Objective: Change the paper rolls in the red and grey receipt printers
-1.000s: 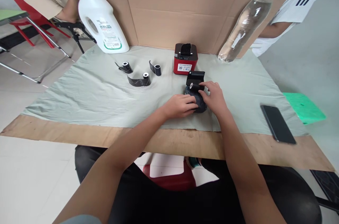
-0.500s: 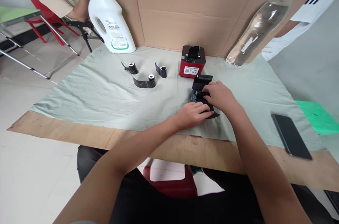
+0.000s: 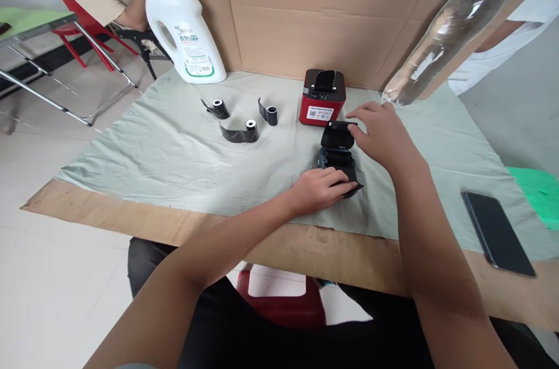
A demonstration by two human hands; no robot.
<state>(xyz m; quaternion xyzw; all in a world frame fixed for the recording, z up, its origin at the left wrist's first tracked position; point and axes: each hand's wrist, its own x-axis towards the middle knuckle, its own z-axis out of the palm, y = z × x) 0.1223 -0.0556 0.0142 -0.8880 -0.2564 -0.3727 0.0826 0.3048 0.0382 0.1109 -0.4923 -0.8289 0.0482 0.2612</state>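
Grey cloth (image 3: 152, 148), centre, towards near edge: small black printer (image 3: 338, 164), lid (image 3: 337, 137) raised. Judged light, rigid plastic shell. Hinged lid is weak point, so hold by base sides. Left hand (image 3: 318, 190) clamped over near end of base. Right hand (image 3: 384, 136) just right of lid, fingers spread, tips touching lid edge, gripping nothing.

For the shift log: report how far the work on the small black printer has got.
Done: the lid of the small black printer stands open. In hand: the left hand grips its front, where a black strip sticks out; the right hand touches the lid. Left: the lid is not shut, and three black rolls lie untouched on the grey-green cloth.
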